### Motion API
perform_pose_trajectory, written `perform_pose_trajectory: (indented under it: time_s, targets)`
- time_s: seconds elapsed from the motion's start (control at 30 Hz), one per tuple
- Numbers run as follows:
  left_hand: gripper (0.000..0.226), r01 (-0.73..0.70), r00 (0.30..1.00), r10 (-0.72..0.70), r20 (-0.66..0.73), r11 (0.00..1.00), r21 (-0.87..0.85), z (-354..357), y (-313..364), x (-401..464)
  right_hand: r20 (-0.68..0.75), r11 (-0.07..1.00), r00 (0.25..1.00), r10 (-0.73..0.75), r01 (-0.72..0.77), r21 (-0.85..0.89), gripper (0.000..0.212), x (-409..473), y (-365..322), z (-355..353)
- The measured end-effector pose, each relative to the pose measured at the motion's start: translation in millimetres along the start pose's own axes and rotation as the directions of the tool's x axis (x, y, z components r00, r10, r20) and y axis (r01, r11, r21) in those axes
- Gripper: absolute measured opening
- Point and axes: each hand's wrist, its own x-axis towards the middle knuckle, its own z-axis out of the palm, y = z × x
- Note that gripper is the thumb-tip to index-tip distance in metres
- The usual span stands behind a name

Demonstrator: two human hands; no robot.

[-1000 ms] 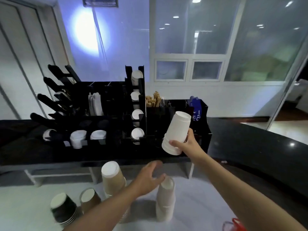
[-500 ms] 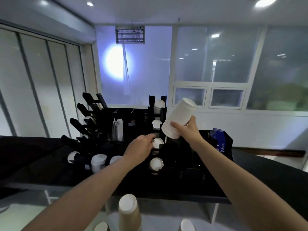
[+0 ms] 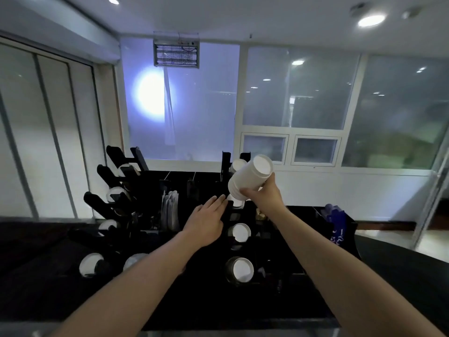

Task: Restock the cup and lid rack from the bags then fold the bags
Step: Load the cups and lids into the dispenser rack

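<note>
One stack of white cups (image 3: 250, 177) — right hand (image 3: 263, 194) fingers clamped round it — left hand (image 3: 206, 220) fingers straight.

One black plastic cup-and-lid rack (image 3: 150, 183). One nested stack of white paper cups (image 3: 250, 177) in two bare hands (image 3: 205, 223). Four white cup ends show in the middle column (image 3: 239, 232).

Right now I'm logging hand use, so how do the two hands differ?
The right hand grips the white cup stack, held tilted; the left hand holds nothing. The right's fingers curl; the left's reach straight to the black rack. The right is higher. Both are bare.
</note>
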Motion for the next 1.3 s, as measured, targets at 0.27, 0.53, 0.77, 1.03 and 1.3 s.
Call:
perform_pose_trajectory:
  time_s: [0.27,0.53,0.77,1.03,1.3]
  targets:
    - [0.072,-0.067,0.995,0.056,-0.085,0.989,-0.135,12,-12,3,0.030,0.979,0.998,0.046,-0.039,-0.198,0.095,22,23,23]
    - [0.065,-0.081,0.986,0.044,-0.160,0.969,-0.235,15,-9,3,0.123,0.883,0.985,-0.123,0.165,-0.440,0.052,31,36,32]
    - [0.063,-0.051,0.993,0.026,-0.114,0.973,-0.225,15,-7,3,0.154,0.724,0.985,-0.074,0.159,-0.671,0.043,39,33,32]
    - [0.031,-0.084,0.919,0.047,-0.391,0.993,-0.079,-2,37,-27,-0.050,0.860,0.971,-0.233,0.181,-0.477,0.021,-8,30,1]
    - [0.039,-0.074,0.993,0.056,-0.108,0.983,-0.168,11,121,-83,0.050,0.932,0.999,-0.013,0.030,-0.361,0.030,-99,54,-60]
